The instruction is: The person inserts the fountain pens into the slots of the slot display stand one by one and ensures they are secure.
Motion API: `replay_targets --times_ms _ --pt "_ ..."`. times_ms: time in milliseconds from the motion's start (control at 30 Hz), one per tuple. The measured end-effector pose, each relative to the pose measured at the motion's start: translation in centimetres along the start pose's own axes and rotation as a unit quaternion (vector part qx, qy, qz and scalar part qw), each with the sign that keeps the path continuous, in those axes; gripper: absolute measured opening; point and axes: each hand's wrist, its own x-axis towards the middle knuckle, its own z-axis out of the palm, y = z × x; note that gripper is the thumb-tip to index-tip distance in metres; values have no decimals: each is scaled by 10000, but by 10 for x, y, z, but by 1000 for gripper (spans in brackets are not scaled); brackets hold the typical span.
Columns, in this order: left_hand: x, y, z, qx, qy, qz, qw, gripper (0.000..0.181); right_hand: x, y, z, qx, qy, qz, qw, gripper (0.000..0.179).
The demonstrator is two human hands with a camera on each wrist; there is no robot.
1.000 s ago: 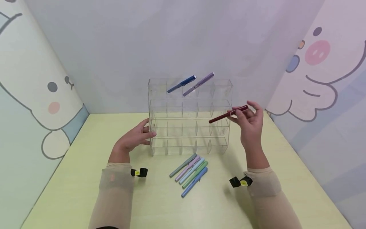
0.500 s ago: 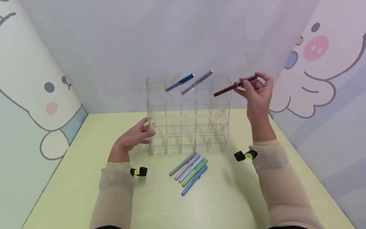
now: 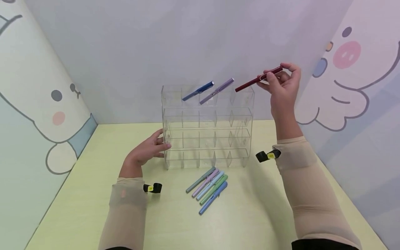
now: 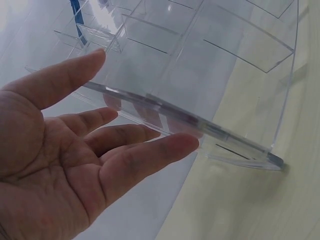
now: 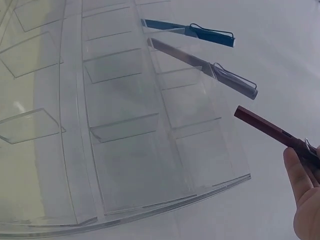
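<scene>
Fingers of the right hand [image 3: 285, 88] pinched a dark red pen [image 3: 251, 83], tilted beside the top right corner of the clear rack [image 3: 206, 149]. The left hand [image 3: 147, 149], its fingers parted and slightly bent, was at the rack's left side; any contact was unclear. Dark blue pen [image 3: 197, 92] and purple pen [image 3: 215, 93] leaned in the top tier.

No legible text or numbers
</scene>
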Motion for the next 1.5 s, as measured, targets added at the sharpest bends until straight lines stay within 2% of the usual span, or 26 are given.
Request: replay_targets --times_ms 333,600,900,1167,1500 --pt "0 0 1 -54 4 16 10000 83 4 7 3 -78 -84 152 9998 44" --pt "-1 0 0 -54 -56 35 10000 85 -1 16 6 -207 -145 287 9993 33" --pt "-2 0 1 -6 -28 41 10000 86 -7 25 8 -1092 -463 573 9913 33" --pt "0 0 1 -71 -57 79 9999 84 -6 25 8 -1347 -531 612 9876 26" --pt "0 1 1 -74 -72 44 9999 84 -7 26 10 -1950 -588 704 9765 29"
